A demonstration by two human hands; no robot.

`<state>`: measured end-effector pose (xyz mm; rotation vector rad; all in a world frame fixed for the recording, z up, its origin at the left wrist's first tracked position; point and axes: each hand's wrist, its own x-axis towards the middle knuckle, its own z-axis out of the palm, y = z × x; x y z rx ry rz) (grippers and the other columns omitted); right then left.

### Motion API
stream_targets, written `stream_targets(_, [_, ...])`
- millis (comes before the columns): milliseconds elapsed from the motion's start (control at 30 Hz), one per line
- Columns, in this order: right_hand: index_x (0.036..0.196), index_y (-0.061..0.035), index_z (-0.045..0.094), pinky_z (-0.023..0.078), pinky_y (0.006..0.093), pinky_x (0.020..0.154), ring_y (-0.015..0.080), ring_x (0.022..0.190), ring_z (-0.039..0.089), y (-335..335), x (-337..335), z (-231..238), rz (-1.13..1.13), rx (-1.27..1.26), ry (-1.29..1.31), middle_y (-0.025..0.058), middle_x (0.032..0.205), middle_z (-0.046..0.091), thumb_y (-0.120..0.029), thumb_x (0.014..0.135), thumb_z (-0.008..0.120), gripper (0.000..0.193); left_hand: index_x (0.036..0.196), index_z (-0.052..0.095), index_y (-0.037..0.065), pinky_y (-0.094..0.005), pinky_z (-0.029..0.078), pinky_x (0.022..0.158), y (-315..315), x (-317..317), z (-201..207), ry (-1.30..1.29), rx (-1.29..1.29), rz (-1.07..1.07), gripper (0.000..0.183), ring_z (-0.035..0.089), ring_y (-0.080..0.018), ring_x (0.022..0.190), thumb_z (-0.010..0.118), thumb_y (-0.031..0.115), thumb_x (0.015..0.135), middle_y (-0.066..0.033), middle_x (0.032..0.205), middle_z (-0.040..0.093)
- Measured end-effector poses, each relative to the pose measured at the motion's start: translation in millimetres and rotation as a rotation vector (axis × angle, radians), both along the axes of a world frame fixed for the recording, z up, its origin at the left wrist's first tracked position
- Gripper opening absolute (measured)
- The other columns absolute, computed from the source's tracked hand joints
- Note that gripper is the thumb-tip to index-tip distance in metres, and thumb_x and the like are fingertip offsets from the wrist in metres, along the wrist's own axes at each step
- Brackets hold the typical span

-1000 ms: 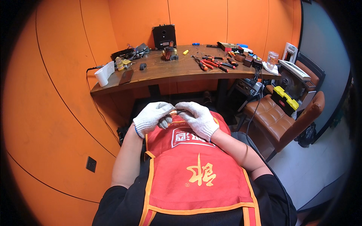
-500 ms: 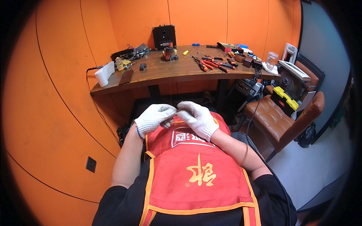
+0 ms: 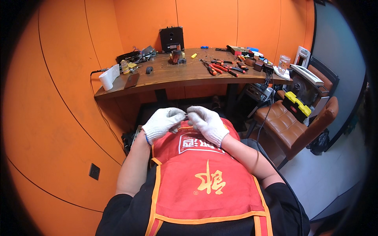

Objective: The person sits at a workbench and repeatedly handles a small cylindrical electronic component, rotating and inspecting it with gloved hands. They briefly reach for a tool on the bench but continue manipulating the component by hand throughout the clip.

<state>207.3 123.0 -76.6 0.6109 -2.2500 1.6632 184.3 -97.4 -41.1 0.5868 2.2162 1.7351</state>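
Observation:
Over my lap, above a red apron [image 3: 204,196] with orange edging, both hands work close together in white knit gloves. My left hand [image 3: 163,122] is closed in a pinch, thumb against fingers. My right hand [image 3: 208,125] meets it fingertip to fingertip, its fingers also pinched. Something tiny and thin seems to lie between the fingertips, but it is too small to name.
Beyond my hands stands a wooden table [image 3: 165,74] with red-handled pliers [image 3: 220,67], a paper roll [image 3: 108,78], a phone [image 3: 132,80], a black speaker box [image 3: 171,38] and a glass [image 3: 283,63]. At right, a brown chair [image 3: 283,122] holds a yellow-and-black toolbox [image 3: 297,105].
My fingertips have drawn slightly apart, with the right hand shifting a little to the right. Both hands stay pinched over the apron.

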Motion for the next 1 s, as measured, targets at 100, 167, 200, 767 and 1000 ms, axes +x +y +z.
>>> stream_targets(100, [0.123,0.0,0.068,0.053,0.0244,0.069,0.0068,0.073,0.061,5.1,-6.5,-0.3,0.066,-0.105,-0.362,0.0065,0.095,0.072,-0.023,0.105,0.066,0.03,0.122,0.07,-0.002,-0.0273,0.053,0.069,4.3,-1.0,-2.7,0.071,-0.002,-0.013,0.031,0.06,-0.0097,0.074,0.067,0.023,0.104,-0.0027,0.093,0.07])
stream_targets(167, [0.126,0.0001,0.067,0.054,0.025,0.073,0.0086,0.079,0.065,4.4,-7.7,-2.3,0.066,-0.084,-0.226,0.0078,0.099,0.073,-0.021,0.104,0.066,0.03,0.125,0.069,-0.002,-0.027,0.056,0.072,3.9,-2.0,-3.5,0.089,-0.022,-0.04,0.035,0.065,-0.0107,0.075,0.067,0.026,0.104,-0.005,0.099,0.072])
stream_targets(200, [0.127,0.0002,0.067,0.055,0.0253,0.075,0.0095,0.082,0.066,2.6,-7.1,-3.7,0.066,-0.076,-0.197,0.0084,0.1,0.073,-0.02,0.104,0.066,0.03,0.125,0.069,-0.002,-0.0267,0.056,0.072,3.4,-2.2,-4.0,0.057,-0.005,-0.007,0.035,0.066,-0.0105,0.075,0.067,0.026,0.104,-0.0051,0.099,0.072])
stream_targets(767, [0.136,-0.0004,0.064,0.056,0.0275,0.089,0.0158,0.103,0.07,-3.6,2.7,0.5,-0.018,-0.022,0.106,0.0122,0.116,0.073,-0.015,0.105,0.063,0.034,0.119,0.071,-0.001,-0.0255,0.056,0.066,-1.3,-2.8,-2.8,-0.024,0.081,0.026,0.031,0.064,-0.0086,0.071,0.07,0.025,0.102,-0.0031,0.092,0.072])
stream_targets(1000, [0.123,0.0002,0.068,0.056,0.0264,0.085,0.0111,0.096,0.067,-1.2,1.4,1.4,0.006,0.021,0.002,0.006,0.108,0.071,-0.014,0.105,0.064,0.024,0.115,0.072,0.0,-0.0253,0.054,0.065,1.3,1.6,-1.7,-0.026,0.004,0.013,0.027,0.063,-0.0088,0.07,0.069,0.024,0.102,-0.002,0.085,0.069])
